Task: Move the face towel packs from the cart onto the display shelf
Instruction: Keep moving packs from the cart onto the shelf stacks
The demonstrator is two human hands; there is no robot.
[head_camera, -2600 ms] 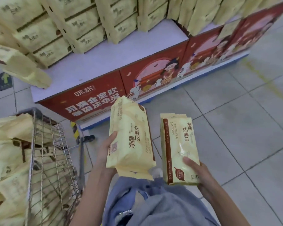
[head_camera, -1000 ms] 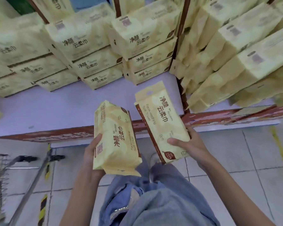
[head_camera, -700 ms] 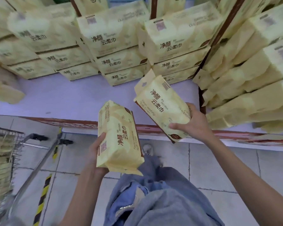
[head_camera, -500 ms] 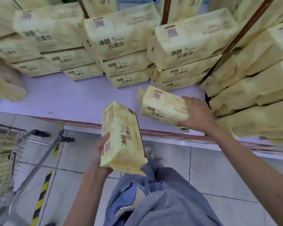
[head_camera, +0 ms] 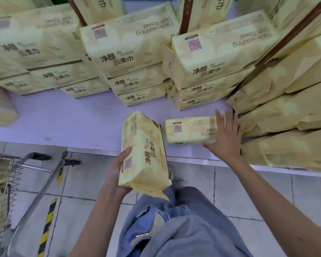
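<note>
One towel pack (head_camera: 189, 131) lies flat on the display shelf (head_camera: 63, 119), near its front edge. The right grip (head_camera: 227, 140) rests on it, fingers (head_camera: 229, 121) straight and spread. The left grip (head_camera: 117, 173) is clamped round a second pack (head_camera: 145, 154), held over the shelf edge. We judge both light, soft, slick-wrapped; we hold them across the sides.

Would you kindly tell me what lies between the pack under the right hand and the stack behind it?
Nothing: the head view shows only a bare strip of shelf between the pack and the stack.
</note>
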